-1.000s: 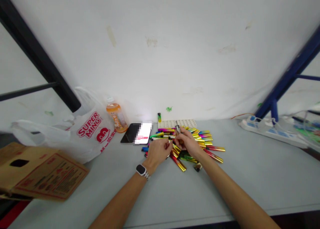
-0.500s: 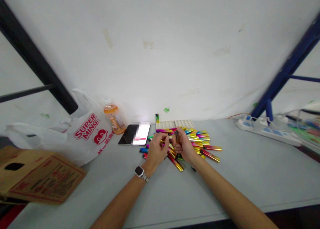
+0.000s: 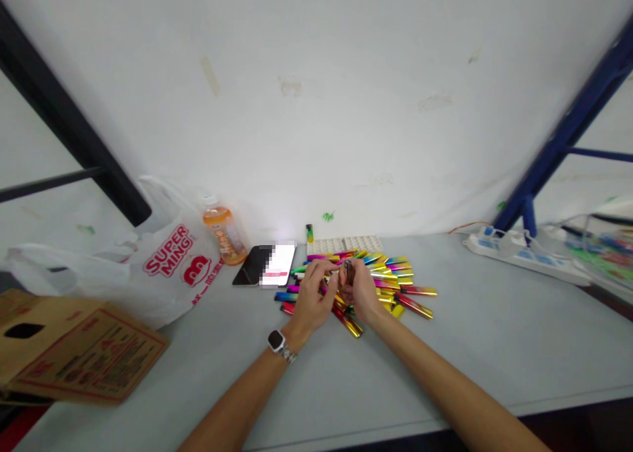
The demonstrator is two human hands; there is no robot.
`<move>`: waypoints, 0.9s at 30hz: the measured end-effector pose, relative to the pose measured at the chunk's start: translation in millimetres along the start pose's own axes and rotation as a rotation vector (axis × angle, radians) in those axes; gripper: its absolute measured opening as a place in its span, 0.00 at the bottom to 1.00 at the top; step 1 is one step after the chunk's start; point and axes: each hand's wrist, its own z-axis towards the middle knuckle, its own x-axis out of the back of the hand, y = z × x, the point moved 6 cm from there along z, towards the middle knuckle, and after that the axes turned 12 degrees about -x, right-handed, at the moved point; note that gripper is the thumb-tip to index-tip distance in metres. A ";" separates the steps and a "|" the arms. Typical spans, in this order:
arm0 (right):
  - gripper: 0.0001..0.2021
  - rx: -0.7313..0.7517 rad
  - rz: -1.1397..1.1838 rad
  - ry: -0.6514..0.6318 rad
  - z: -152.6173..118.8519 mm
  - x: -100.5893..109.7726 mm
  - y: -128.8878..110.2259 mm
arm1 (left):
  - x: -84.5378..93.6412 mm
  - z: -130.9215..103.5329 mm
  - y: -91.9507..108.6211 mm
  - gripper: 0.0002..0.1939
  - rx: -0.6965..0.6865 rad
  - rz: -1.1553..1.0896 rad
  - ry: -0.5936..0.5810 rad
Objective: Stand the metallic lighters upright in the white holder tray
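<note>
Currently | bottle (image 3: pixel 225 234) (white-capped): orange liquid inside | hands (image 3: pixel 312 298) (image 3: pixel 364 292) above lighters (image 3: pixel 390 282)

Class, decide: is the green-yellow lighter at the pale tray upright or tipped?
Upright: the lighter stands on end, dark top uppermost.

Gold, red, magenta and blue metallic lighters (image 3: pixel 388 283) on a grey tabletop (image 3: pixel 208 366).
The upright lighter (image 3: pixel 310 234) fades from green to yellow under a black top; the carrier bag (image 3: pixel 148 284) is white with red lettering, the bottle (image 3: pixel 225 236) orange, white-capped, the carton (image 3: pixel 99 356) brown with red print, the power strip (image 3: pixel 527 261) white with blue patches.
</note>
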 end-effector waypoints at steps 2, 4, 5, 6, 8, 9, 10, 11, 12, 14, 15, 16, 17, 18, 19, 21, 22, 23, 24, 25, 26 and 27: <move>0.20 -0.029 0.056 0.018 0.5 1.1 2.8 | 0.6 0.0 -0.1 0.08 -0.002 0.002 0.000; 0.20 -0.053 0.096 0.024 0.4 0.8 4.3 | 1.0 -0.1 -0.4 0.07 -0.002 0.004 0.001; 0.20 -0.059 0.103 0.020 0.3 0.2 4.5 | 1.1 -0.3 -0.7 0.07 0.000 0.004 0.001; 0.20 -0.067 0.109 0.014 0.3 -0.4 4.7 | 1.0 -0.5 -1.2 0.07 0.002 0.004 0.001; 0.21 -0.082 0.120 0.005 0.6 -1.0 5.2 | 0.2 -1.2 -2.6 0.07 0.011 0.003 -0.003; 0.21 -0.086 0.124 0.004 0.8 -1.0 5.4 | -0.2 -1.6 -3.3 0.06 0.017 0.002 -0.006; 0.21 -0.088 0.126 0.004 0.9 -1.0 5.4 | -0.6 -1.8 -3.9 0.06 0.023 0.001 -0.008; 0.21 -0.087 0.126 0.003 0.9 -1.0 5.4 | -0.8 -1.9 -4.3 0.06 0.027 0.001 -0.009; 0.22 -0.084 0.126 0.000 0.8 -1.1 5.3 | -0.7 -1.8 -4.3 0.06 0.028 0.002 -0.009; 0.23 -0.082 0.131 -0.016 0.2 -2.0 5.2 | 0.0 -1.0 -3.6 0.06 0.020 0.005 -0.007; 0.24 -0.085 0.135 -0.030 -0.2 -2.7 5.3 | 0.6 -0.4 -3.0 0.05 0.015 0.008 -0.006; 0.26 -0.092 0.141 -0.047 -0.7 -3.5 5.6 | 1.2 0.2 -2.4 0.05 0.010 0.011 -0.005; 0.27 -0.101 0.148 -0.067 -1.2 -4.3 6.0 | 1.7 0.8 -2.0 0.05 0.007 0.014 -0.006; 0.27 -0.112 0.156 -0.092 -1.6 -5.3 6.5 | 2.1 1.3 -1.7 0.05 0.006 0.017 -0.007; 0.28 -0.123 0.164 -0.117 -1.9 -6.3 7.1 | 2.4 1.7 -1.6 0.05 0.006 0.020 -0.007; 0.28 -0.131 0.174 -0.147 -2.0 -7.1 7.7 | 2.6 2.0 -1.6 0.05 0.009 0.024 -0.009; 0.28 -0.129 0.173 -0.147 -1.8 -6.9 7.8 | 2.5 1.9 -1.7 0.05 0.010 0.022 -0.010; 0.27 -0.123 0.169 -0.138 -1.4 -6.3 7.7 | 2.4 1.8 -1.7 0.05 0.010 0.019 -0.009; 0.27 -0.119 0.162 -0.119 -0.9 -5.4 7.7 | 2.3 1.6 -1.8 0.05 0.008 0.015 -0.006; 0.26 -0.122 0.152 -0.098 -0.4 -4.6 8.0 | 2.1 1.4 -1.9 0.05 0.008 0.011 -0.006; 0.25 -0.130 0.140 -0.080 0.0 -4.1 8.5 | 1.9 1.2 -2.0 0.05 0.008 0.009 -0.006; 0.24 -0.136 0.126 -0.062 0.3 -3.7 8.9 | 1.7 1.1 -2.2 0.05 0.008 0.009 -0.006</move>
